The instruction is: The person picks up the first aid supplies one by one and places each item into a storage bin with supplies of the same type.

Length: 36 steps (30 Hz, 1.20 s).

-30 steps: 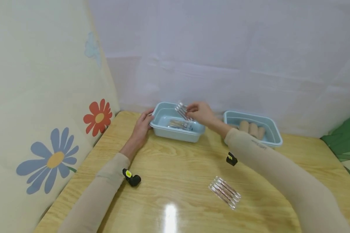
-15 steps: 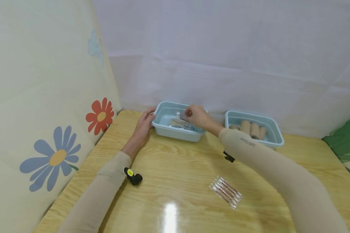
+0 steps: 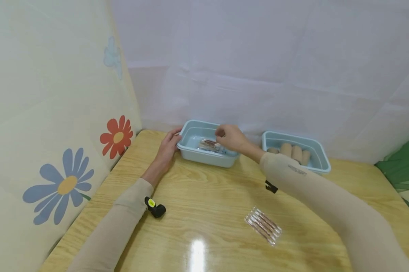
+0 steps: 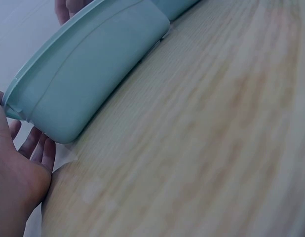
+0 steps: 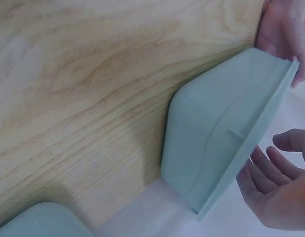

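Near the back of the table stands a light blue plastic basin (image 3: 206, 157). My left hand (image 3: 165, 152) holds its left end, with the thumb at the rim and the fingers against the outer wall in the left wrist view. Inside lie clear packs of swabs, a red-brown pack (image 3: 209, 143) on top of paler ones. Over the basin's right end is my right hand (image 3: 231, 137), nothing between its fingers. In the right wrist view its thumb stands apart from the loosely bent fingers (image 5: 261, 175). Another clear pack of red-brown swabs (image 3: 263, 226) lies on the table towards the front.
A second light blue basin (image 3: 318, 151) stands to the right with several beige rolls (image 3: 296, 153) in it. A white cloth (image 3: 238, 68) hangs right behind the table. On the left is a wall covering (image 3: 54, 124) with painted flowers.
My right hand lowered a pack of red-brown swabs into the left basin and let go; the pack now lies on the others. The left hand has stayed at the rim.
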Each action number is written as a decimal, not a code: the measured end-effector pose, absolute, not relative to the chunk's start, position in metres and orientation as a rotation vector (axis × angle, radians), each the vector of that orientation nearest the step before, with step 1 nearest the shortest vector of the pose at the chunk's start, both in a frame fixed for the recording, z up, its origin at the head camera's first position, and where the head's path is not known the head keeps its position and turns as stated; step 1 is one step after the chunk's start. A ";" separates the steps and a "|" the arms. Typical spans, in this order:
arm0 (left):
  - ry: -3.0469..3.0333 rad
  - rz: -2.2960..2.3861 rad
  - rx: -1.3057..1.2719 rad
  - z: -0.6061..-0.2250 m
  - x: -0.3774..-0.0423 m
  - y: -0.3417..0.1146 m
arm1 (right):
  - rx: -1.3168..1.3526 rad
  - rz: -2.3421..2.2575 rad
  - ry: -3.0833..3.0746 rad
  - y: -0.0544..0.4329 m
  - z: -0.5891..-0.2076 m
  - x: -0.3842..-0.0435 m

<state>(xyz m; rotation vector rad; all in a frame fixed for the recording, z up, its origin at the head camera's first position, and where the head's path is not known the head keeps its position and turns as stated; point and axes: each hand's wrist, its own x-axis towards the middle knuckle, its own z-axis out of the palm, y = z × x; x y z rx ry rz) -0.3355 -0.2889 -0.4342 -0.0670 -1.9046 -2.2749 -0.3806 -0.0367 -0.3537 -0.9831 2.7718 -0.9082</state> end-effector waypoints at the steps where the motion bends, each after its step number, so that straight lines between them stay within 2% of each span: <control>1: -1.899 -2.279 -0.066 -0.438 -0.339 -0.290 | -0.990 -0.923 2.763 -0.036 -0.352 -0.378; 19: -1.895 -2.222 -0.059 -0.449 -0.348 -0.299 | -1.260 -1.064 2.640 -0.006 -0.332 -0.321; 24: -1.865 -2.244 -0.057 -0.447 -0.349 -0.303 | -1.352 -1.088 2.631 0.007 -0.338 -0.307; 36: -1.853 -2.264 -0.059 -0.447 -0.348 -0.301 | -1.316 -0.918 2.624 0.049 -0.366 -0.270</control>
